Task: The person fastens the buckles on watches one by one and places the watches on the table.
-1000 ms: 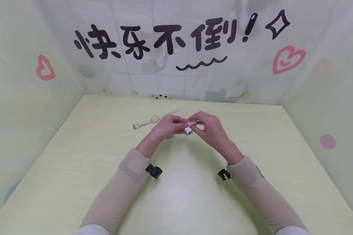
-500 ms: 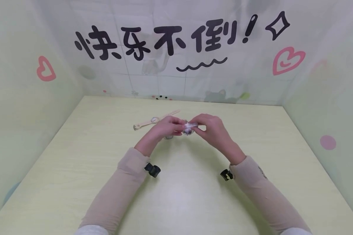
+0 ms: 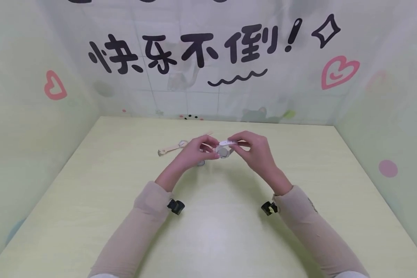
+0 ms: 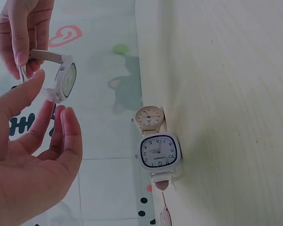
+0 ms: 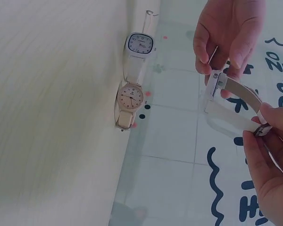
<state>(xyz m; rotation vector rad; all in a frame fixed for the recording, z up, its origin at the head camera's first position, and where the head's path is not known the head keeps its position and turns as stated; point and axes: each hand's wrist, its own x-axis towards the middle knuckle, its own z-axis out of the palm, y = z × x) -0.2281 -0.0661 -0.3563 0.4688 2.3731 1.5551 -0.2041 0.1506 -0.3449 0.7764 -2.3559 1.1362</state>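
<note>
Between my hands, above the table, a white wristwatch (image 3: pixel 223 152) with a round face is held up, its strap bent into a loop. My left hand (image 3: pixel 196 152) pinches the watch at its case end with thumb and fingers. In the right wrist view, my right hand (image 5: pixel 276 155) grips the strap (image 5: pixel 243 93) near its metal buckle (image 5: pixel 262 130). On the table beneath lie a white watch with a squarish face (image 4: pixel 159 151) and a round beige watch (image 4: pixel 149 117). In the head view, my left hand partly covers the squarish watch (image 3: pixel 201 163).
A pale pink watch (image 3: pixel 170 149) lies stretched out behind my left hand. The light wooden table (image 3: pixel 208 231) is bounded by a printed back wall (image 3: pixel 142 100) and side walls. Small black cameras (image 3: pixel 176 206) sit on both sleeve cuffs.
The held watch has turned, and the strap end in my right hand has risen slightly above the case. My left hand's fingers have spread a little. The view has tilted up slightly.
</note>
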